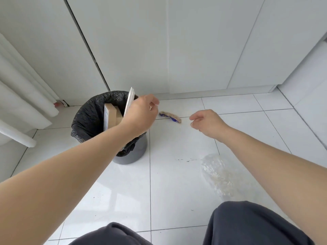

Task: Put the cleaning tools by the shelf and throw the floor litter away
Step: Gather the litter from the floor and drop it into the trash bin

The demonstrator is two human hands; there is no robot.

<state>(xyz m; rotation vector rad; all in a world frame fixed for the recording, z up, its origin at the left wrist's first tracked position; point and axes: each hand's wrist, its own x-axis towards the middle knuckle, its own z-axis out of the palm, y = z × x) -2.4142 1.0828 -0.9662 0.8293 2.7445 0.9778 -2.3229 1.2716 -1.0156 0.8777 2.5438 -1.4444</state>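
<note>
A grey bin (131,156) with a black liner (88,117) stands on the white tiled floor. Cardboard pieces (111,117) and a flat white piece (130,100) stick up out of it. My left hand (141,115) hovers over the bin's right rim, right beside the white piece; whether it grips anything is hidden. A crumpled blue and tan wrapper (169,117) lies on the floor just right of the bin. My right hand (207,123) hangs close to the wrapper's right end, fingers loosely apart and holding nothing. A crumpled clear plastic bag (217,174) lies nearer me.
White cabinet doors (177,50) close off the back. A white curtain (21,96) hangs at the left. My knees in dark trousers (247,225) are at the bottom edge. Small dark specks (187,160) dot the tiles.
</note>
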